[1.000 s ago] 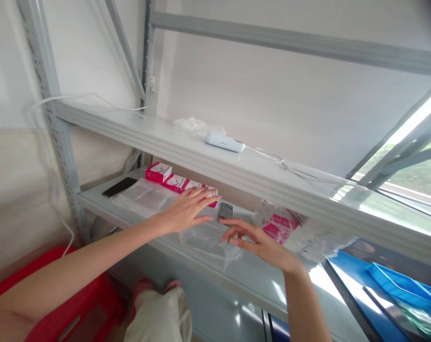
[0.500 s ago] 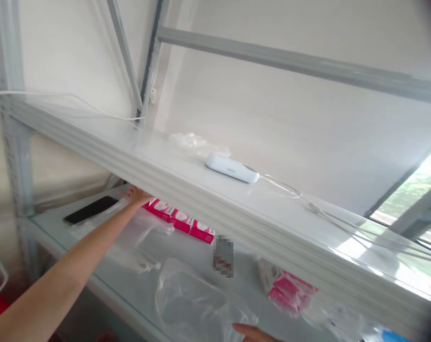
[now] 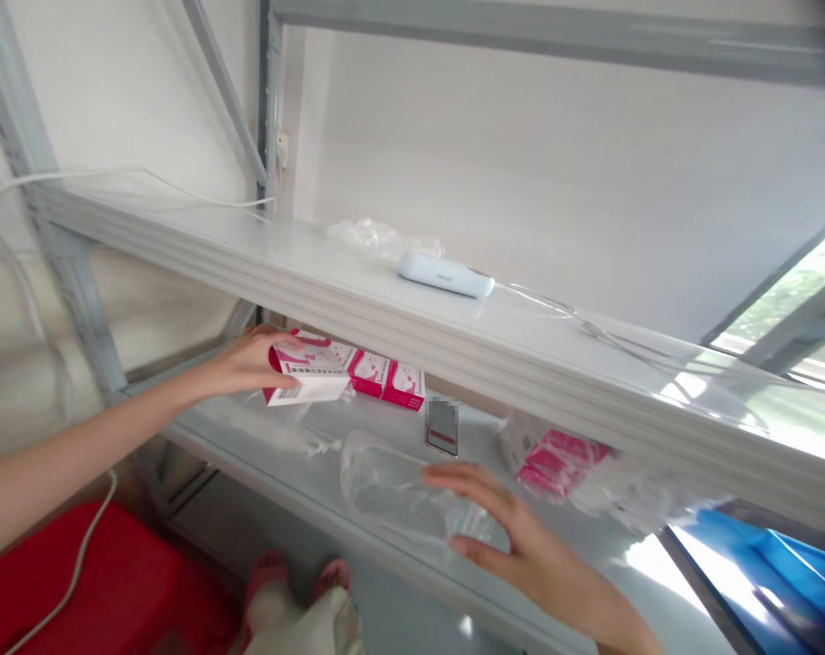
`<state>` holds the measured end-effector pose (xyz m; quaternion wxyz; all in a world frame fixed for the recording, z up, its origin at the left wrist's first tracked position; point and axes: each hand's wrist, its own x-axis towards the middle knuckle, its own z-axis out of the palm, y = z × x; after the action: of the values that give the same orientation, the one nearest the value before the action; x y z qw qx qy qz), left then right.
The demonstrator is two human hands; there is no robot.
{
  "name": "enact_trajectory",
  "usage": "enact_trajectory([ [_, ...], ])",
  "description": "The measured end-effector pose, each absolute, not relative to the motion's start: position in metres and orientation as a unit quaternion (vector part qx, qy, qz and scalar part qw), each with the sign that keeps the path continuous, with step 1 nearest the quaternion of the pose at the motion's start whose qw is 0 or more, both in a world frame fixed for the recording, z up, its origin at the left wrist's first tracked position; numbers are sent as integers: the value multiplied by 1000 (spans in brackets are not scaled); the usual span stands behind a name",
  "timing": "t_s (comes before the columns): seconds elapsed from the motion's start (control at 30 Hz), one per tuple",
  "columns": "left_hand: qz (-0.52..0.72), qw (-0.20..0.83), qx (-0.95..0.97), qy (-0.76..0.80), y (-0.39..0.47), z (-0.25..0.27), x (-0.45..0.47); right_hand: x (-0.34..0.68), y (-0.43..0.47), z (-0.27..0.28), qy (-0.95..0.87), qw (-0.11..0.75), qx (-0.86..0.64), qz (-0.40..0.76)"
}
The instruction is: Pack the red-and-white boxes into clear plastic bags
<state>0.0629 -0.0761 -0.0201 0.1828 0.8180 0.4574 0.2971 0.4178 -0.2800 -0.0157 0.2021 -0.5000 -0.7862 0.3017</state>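
Note:
My left hand [image 3: 258,359] grips a pink and white box [image 3: 313,373], thumb and fingers around its left end, above the lower shelf. Behind it, a row of similar pink boxes [image 3: 388,377] stands against the back of that shelf. My right hand [image 3: 514,537] is open, fingers apart and curved, over a clear plastic bag [image 3: 398,500] lying near the shelf's front. Whether its fingers touch the bag I cannot tell. Between the hands and farther back lies a small phone-like device [image 3: 443,437], its top part blurred out.
The upper shelf [image 3: 303,282] overhangs the lower one and bears a pale blue device [image 3: 446,275] with a white cable and crumpled plastic [image 3: 371,236]. Plastic-wrapped pink packs [image 3: 562,462] lie right, beside a blue item [image 3: 767,564]. A red container [image 3: 105,582] stands below left.
My left hand has drawn a box out toward me from the back of the lower shelf. My right hand has come farther into view over the bag. The view has tilted down.

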Motion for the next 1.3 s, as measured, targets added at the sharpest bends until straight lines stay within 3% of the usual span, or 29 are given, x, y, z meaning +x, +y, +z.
enact_trajectory([
  [0.13, 171, 335, 845, 379, -153, 3, 71, 394, -270, -9, -809, 257, -446, 284],
  [0.3, 97, 427, 857, 271, -201, -7, 110, 380, -259, -22, -802, 165, -382, 428],
  [0.43, 108, 467, 849, 223, -205, -20, 145, 396, -263, -29, -803, 123, -328, 483],
  [0.6, 136, 468, 847, 211, -200, -13, 172, 421, -275, 0, -793, 84, -428, 425],
  [0.77, 171, 481, 836, 201, -200, 6, 185, 441, -277, 28, -760, 138, -399, 494],
  [0.87, 251, 427, 843, 209, -203, 3, 186, 465, -278, 23, -713, 199, -406, 536],
  [0.97, 392, 293, 840, 234, -216, -18, 181, 483, -280, 8, -669, 254, -443, 539],
  [1.13, 580, 30, 777, 242, -241, -68, 164, 471, -273, -5, -677, 223, -437, 549],
  [1.2, 532, -78, 831, 147, -249, -86, 160, 457, -266, -6, -694, 203, -417, 551],
  [1.3, 331, -188, 923, -57, -256, -108, 160, 441, -256, -9, -712, 168, -397, 555],
])
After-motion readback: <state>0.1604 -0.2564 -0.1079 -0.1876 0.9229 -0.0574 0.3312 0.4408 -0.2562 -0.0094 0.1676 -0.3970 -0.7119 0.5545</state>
